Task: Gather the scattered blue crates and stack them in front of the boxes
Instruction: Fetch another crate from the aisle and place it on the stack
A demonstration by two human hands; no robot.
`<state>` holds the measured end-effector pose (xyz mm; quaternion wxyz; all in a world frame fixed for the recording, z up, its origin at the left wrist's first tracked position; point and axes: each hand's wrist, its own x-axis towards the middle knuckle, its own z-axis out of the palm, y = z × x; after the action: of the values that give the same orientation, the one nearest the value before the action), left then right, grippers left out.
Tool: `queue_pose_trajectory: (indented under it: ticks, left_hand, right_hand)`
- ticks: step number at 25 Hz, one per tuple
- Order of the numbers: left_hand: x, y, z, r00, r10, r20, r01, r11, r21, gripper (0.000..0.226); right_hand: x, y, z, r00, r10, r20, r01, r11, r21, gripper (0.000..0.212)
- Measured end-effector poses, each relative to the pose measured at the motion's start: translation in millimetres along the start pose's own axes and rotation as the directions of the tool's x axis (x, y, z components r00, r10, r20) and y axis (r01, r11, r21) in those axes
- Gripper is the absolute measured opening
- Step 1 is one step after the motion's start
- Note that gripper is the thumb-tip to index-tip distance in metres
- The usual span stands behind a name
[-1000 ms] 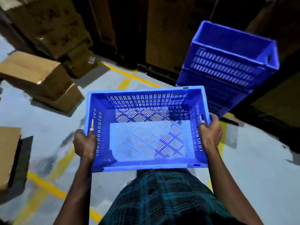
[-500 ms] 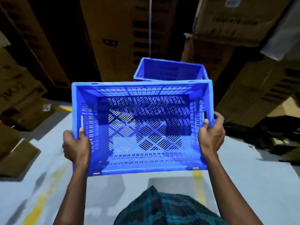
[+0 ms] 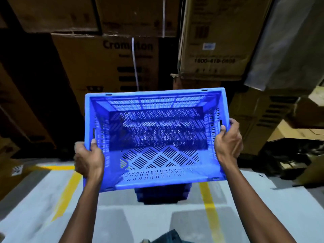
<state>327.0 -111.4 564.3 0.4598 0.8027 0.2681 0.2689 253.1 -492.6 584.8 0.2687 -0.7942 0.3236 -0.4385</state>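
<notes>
Left hand (image 3: pixel 88 159) and right hand (image 3: pixel 228 141) clamped on blue crate (image 3: pixel 154 137), stacked cardboard boxes (image 3: pixel 108 67) behind, grey floor (image 3: pixel 35 207) with yellow lines (image 3: pixel 209 207)

Blue crate (image 3: pixel 157 137) held in the air, open side up, slotted floor visible. Left hand (image 3: pixel 89 160) grips its left wall, right hand (image 3: pixel 228 142) its right wall, thumbs inside the rim. Below its near edge, the dark blue stack (image 3: pixel 162 194) shows on the grey floor (image 3: pixel 122 225), probably further crates. Cardboard boxes (image 3: pixel 112 67) stand behind. Yellow lines (image 3: pixel 209 207) mark the floor.
</notes>
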Motion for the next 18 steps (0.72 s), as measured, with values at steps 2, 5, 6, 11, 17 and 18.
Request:
queue_pose_trajectory:
  ticks: [2,5,6,11,17,18]
  left_hand:
    - [20.2,24.4,18.5,1.0,0.02,0.02,-0.02,1.0,0.004,0.032]
    - [56.9,57.2,48.7,0.995,0.066,0.077,-0.066,0.998,-0.004,0.033]
    - [70.0,65.6,59.9,0.991,0.079,0.106,-0.079,0.997,-0.002,0.033]
    - [118.7,95.9,112.1,0.969,0.092,0.231,-0.111,0.991,0.07,0.036]
    - [149.2,117.8,169.4,0.942,0.123,0.314,-0.179,0.972,0.156,0.034]
    - [153.3,122.2,176.3,0.936,0.134,0.325,-0.201,0.963,0.18,0.033]
  right_hand:
    - [23.9,-12.6,15.1,1.0,0.008,0.01,-0.008,1.0,-0.023,0.034]
    - [55.0,-29.0,40.0,1.0,0.014,0.012,-0.013,0.998,-0.063,0.034]
    - [65.1,-34.2,48.0,1.0,0.019,0.017,-0.018,0.996,-0.082,0.033]
    - [110.2,-57.2,83.4,0.996,0.058,0.073,-0.039,0.971,-0.236,0.03]
    - [141.5,-46.1,135.9,0.989,0.084,0.122,-0.035,0.934,-0.357,0.027]
    - [146.2,-43.9,142.4,0.986,0.098,0.133,-0.043,0.929,-0.367,0.025]
